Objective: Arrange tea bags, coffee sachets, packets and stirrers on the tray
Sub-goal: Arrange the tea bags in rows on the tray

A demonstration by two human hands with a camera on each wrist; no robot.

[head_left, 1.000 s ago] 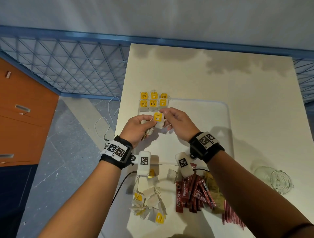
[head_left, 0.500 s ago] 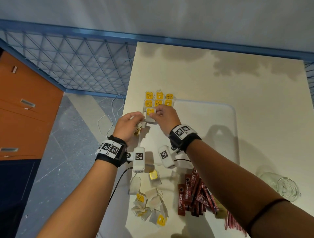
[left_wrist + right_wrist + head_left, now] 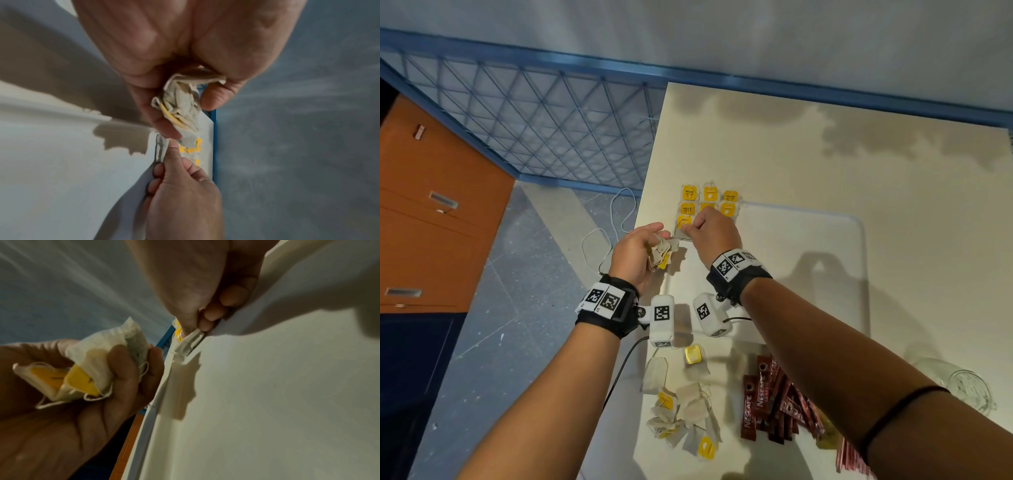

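Two rows of tea bags with yellow tags (image 3: 709, 202) lie at the far left corner of the white tray (image 3: 825, 246). My right hand (image 3: 693, 224) pinches one more tea bag (image 3: 683, 222) at the left start of a third row, low on the tray; the right wrist view shows thumb and fingers closed on that tea bag (image 3: 190, 341). My left hand (image 3: 661, 240) hovers just left of it and grips a crumpled bunch of tea bags (image 3: 662, 251). That bunch (image 3: 180, 105) fills the left palm, and yellow tags show in the bunch (image 3: 82, 381).
Near the table's front lie a loose pile of tea bags (image 3: 685, 418), red Nescafe sachets (image 3: 763, 397) and thin red sticks (image 3: 852, 455). A clear glass jar (image 3: 965, 390) lies at the right. The table's left edge drops to the floor, with a blue mesh fence (image 3: 534, 130) beyond.
Both hands have moved left and farther away to the tea bag rows. The right hand has brought its tea bag down beside the second row.
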